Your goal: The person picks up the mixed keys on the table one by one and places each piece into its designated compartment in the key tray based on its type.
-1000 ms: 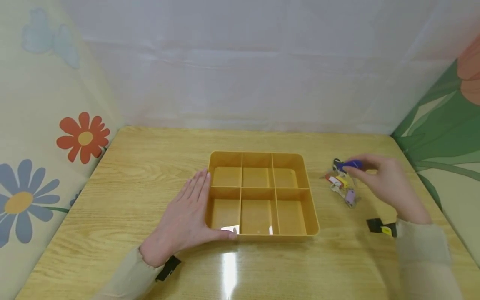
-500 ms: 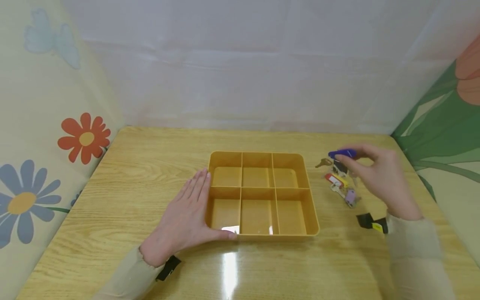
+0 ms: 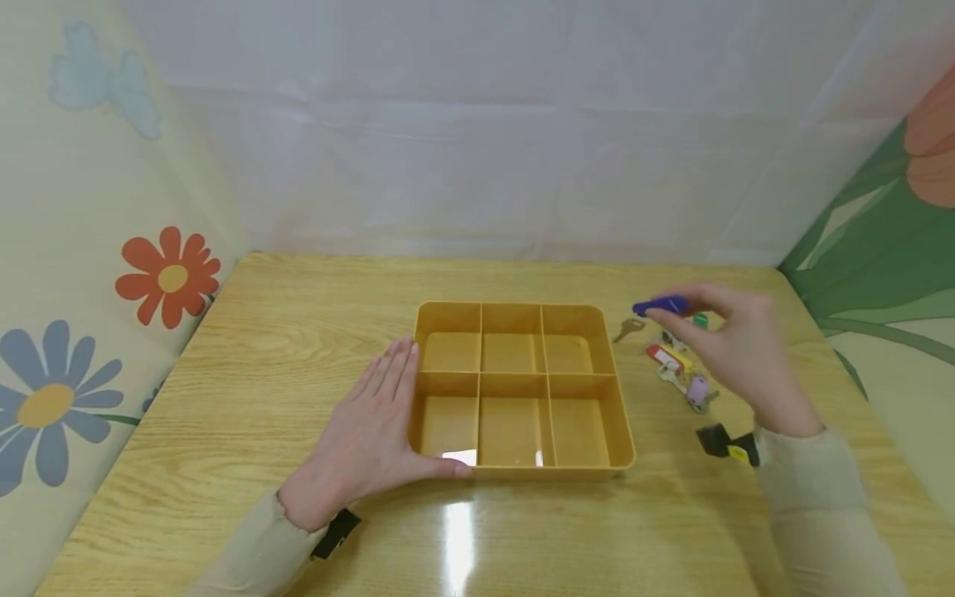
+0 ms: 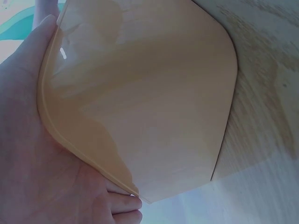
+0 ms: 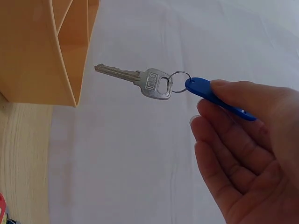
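Note:
My right hand [image 3: 739,356] pinches the blue key tag [image 3: 666,306] between thumb and fingers, raised just right of the organizer tray's back corner. From its ring a silver key [image 5: 156,85] sticks out towards the tray in the right wrist view. The yellow organizer tray [image 3: 552,473], with two rows of compartments, lies mid-table. Along its left side and front left corner lies my left hand [image 3: 366,439], fingers straight and thumb on the front rim. The left wrist view has its palm against the tray's outer wall [image 4: 154,112].
Several tagged keys lie in a small heap right of the tray, among them a red tag [image 3: 662,357], a lilac tag [image 3: 697,390] and a green tag [image 3: 700,320]. A white cloth backdrop [image 3: 477,166] rises behind the table, with flowered panels at both sides.
My right hand has lifted the blue-tagged key off the heap and carried it left towards the tray. The green tag has come into view. The left hand and tray stay put.

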### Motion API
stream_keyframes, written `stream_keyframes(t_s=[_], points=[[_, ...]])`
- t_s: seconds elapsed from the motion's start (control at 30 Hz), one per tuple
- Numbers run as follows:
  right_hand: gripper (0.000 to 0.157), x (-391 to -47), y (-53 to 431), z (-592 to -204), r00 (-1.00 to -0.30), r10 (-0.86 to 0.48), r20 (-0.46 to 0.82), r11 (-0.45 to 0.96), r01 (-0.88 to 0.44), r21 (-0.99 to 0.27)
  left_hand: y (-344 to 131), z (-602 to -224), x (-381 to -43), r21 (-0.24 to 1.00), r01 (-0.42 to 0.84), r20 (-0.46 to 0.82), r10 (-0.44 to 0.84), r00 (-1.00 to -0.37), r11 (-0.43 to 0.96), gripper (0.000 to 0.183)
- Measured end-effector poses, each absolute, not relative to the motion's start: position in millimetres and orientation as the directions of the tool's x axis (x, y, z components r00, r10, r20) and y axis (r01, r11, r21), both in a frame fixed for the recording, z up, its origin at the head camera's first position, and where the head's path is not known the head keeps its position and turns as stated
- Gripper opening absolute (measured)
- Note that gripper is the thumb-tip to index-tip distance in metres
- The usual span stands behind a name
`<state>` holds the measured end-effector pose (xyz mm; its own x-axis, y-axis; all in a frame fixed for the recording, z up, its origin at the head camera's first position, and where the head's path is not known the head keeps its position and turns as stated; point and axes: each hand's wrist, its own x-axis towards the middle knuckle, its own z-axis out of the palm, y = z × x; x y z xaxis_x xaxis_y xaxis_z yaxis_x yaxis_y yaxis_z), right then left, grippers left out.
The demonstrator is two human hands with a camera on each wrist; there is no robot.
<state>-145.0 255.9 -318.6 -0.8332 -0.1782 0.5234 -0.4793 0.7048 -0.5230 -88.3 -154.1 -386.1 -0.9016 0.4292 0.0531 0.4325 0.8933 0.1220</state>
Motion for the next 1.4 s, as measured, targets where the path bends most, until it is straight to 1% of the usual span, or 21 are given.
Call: stream_keyframes(t_s=[0.17, 0.37, 0.47, 0.67, 0.8, 0.87, 1.0, 1.07, 1.4], points=[[0.017, -149, 251, -323, -0.829, -0.208, 0.519, 0.681, -0.504, -0.532, -154, -387, -89, 0.127, 0.430, 0.044, 0.428, -0.903, 0.894, 0.149], [0.019, -153, 242, -327, -0.858, -0.212, 0.468, 0.645, -0.483, -0.592, -153, -387, -89, 0.128, 0.431, 0.045, 0.429, -0.902, 0.893, 0.148], [0.017, -157, 239, -331, -0.864, -0.227, 0.450, 0.639, -0.481, -0.600, -153, -387, -89, 0.126, 0.432, 0.046, 0.430, -0.902, 0.893, 0.148], [0.017, -165, 234, -340, -0.918, -0.231, 0.322, 0.622, -0.394, -0.677, -153, -386, -89, 0.123, 0.433, 0.044, 0.431, -0.901, 0.893, 0.148], [0.018, -171, 230, -347, -0.930, -0.242, 0.277, 0.624, -0.368, -0.689, -153, -386, -89, 0.120, 0.436, 0.047, 0.434, -0.900, 0.892, 0.147], [0.022, -174, 228, -350, -0.933, -0.253, 0.257, 0.621, -0.360, -0.696, -154, -387, -89, 0.119, 0.438, 0.050, 0.435, -0.899, 0.891, 0.148], [0.040, -180, 227, -357, -0.943, -0.248, 0.223, 0.624, -0.331, -0.708, -154, -386, -89, 0.117, 0.436, 0.046, 0.434, -0.900, 0.892, 0.148], [0.046, -182, 228, -360, -0.948, -0.237, 0.213, 0.627, -0.317, -0.712, -154, -386, -89, 0.116, 0.435, 0.042, 0.433, -0.900, 0.893, 0.148], [0.051, -179, 242, -369, -0.963, -0.190, 0.191, 0.603, -0.268, -0.751, -154, -386, -89, 0.118, 0.437, 0.053, 0.434, -0.899, 0.892, 0.149]])
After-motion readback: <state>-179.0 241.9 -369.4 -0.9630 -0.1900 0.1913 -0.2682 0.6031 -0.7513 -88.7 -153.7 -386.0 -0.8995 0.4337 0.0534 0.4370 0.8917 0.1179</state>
